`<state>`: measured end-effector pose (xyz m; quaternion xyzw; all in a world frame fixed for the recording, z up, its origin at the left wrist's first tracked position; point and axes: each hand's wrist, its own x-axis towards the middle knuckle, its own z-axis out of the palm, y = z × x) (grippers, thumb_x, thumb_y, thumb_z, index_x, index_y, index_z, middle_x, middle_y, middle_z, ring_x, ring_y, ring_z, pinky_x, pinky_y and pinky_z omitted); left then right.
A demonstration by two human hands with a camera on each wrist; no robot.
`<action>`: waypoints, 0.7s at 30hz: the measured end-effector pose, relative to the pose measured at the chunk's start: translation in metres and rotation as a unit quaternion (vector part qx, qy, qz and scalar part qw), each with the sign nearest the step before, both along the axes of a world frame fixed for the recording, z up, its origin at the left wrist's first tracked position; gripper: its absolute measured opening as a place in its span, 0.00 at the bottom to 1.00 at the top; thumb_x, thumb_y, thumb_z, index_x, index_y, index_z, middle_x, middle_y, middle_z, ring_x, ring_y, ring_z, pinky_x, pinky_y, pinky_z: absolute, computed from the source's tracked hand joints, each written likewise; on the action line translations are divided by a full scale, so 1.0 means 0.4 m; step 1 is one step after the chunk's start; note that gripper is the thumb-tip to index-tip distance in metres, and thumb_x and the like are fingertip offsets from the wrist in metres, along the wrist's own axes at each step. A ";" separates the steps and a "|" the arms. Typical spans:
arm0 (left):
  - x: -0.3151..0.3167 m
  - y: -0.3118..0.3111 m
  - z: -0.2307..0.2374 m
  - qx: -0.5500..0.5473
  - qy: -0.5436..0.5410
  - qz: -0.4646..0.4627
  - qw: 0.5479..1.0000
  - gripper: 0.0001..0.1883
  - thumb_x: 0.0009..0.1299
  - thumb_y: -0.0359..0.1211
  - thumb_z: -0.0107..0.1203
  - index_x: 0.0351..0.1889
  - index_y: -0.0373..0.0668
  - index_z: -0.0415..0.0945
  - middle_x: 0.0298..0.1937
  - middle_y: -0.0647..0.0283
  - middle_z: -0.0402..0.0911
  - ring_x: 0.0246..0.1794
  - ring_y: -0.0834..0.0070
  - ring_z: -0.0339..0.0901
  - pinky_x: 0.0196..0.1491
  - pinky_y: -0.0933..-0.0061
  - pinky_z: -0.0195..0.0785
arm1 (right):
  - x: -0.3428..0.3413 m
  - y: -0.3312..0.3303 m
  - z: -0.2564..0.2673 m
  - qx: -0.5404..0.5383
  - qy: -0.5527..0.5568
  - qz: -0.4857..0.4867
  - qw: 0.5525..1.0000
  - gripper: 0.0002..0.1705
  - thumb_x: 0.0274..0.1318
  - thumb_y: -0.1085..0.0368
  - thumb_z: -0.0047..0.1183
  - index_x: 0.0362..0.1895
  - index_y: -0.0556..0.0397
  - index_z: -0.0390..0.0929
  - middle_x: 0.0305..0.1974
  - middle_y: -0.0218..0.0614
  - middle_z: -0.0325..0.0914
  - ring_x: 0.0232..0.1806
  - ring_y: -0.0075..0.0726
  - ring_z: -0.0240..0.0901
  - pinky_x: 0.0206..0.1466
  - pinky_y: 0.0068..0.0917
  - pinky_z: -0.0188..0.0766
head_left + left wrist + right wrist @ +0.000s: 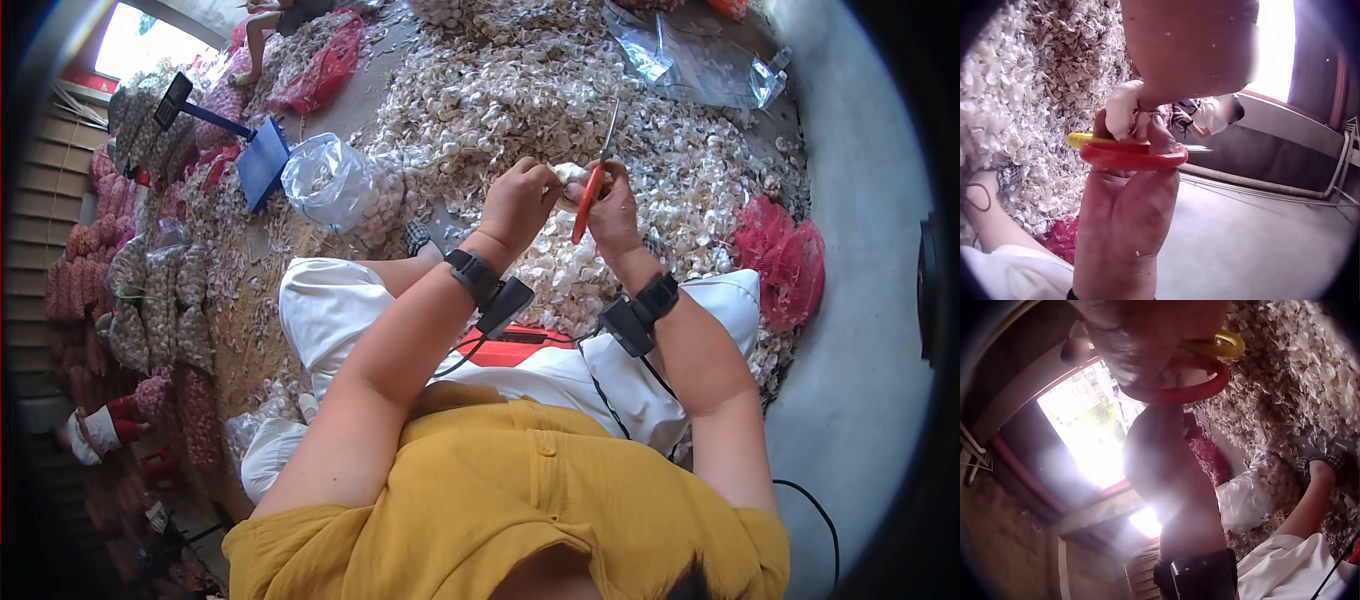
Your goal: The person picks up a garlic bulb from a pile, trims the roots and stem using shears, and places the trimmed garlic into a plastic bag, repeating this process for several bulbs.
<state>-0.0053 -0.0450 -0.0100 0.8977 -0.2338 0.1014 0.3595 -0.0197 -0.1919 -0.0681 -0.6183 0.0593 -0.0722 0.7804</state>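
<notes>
My right hand (614, 212) holds scissors (587, 207) with red and yellow handles, the blades pointing up and away. The same hand also grips a white garlic bulb (570, 172), its thumb pressed against it in the left wrist view. From the other side my left hand (518, 208) pinches the bulb with curled fingertips. That view shows the bulb's pale curved side (1122, 107) between the two hands, just above the scissor handles. In the right wrist view the red handle loop (1219, 381) hangs below the right hand, and the bulb is mostly hidden.
A broad heap of garlic skins (480, 100) spreads ahead. A clear plastic bag (328, 180) stands left beside a blue scale (264, 165). Red netting (778, 262) lies right, by the wall (860, 300). Filled mesh sacks (160, 300) line the far left; another person sits at the back.
</notes>
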 end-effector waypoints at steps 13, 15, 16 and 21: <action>0.017 0.017 -0.046 -0.036 -0.004 0.024 0.999 0.05 0.57 0.29 0.55 0.26 0.37 0.72 0.28 0.57 0.73 0.29 0.61 0.73 0.34 0.65 0.68 | -0.015 0.004 0.022 -0.066 0.001 0.015 0.998 0.23 0.50 0.71 0.60 0.48 0.51 0.63 0.33 0.26 0.71 0.33 0.19 0.68 0.35 0.19 0.68; 0.024 0.040 -0.064 -0.041 -0.006 0.038 0.998 0.05 0.58 0.29 0.55 0.27 0.37 0.72 0.27 0.57 0.73 0.28 0.62 0.73 0.33 0.66 0.67 | -0.012 0.001 0.017 0.005 0.010 0.027 1.000 0.23 0.50 0.71 0.59 0.48 0.51 0.63 0.34 0.27 0.71 0.33 0.19 0.69 0.36 0.19 0.69; 0.030 0.054 -0.075 -0.046 0.054 0.090 0.993 0.07 0.59 0.30 0.56 0.28 0.36 0.72 0.26 0.58 0.74 0.25 0.64 0.72 0.32 0.66 0.67 | -0.013 0.003 0.024 0.078 0.019 0.038 0.996 0.23 0.50 0.72 0.59 0.49 0.51 0.62 0.35 0.28 0.71 0.33 0.20 0.70 0.36 0.19 0.70; 0.033 0.091 -0.090 -0.218 0.250 0.139 0.933 0.08 0.62 0.31 0.57 0.31 0.36 0.72 0.25 0.64 0.74 0.21 0.78 0.70 0.27 0.77 0.66 | -0.014 -0.010 0.048 0.168 0.054 0.033 0.984 0.24 0.51 0.71 0.58 0.50 0.51 0.61 0.38 0.33 0.71 0.36 0.23 0.71 0.39 0.22 0.73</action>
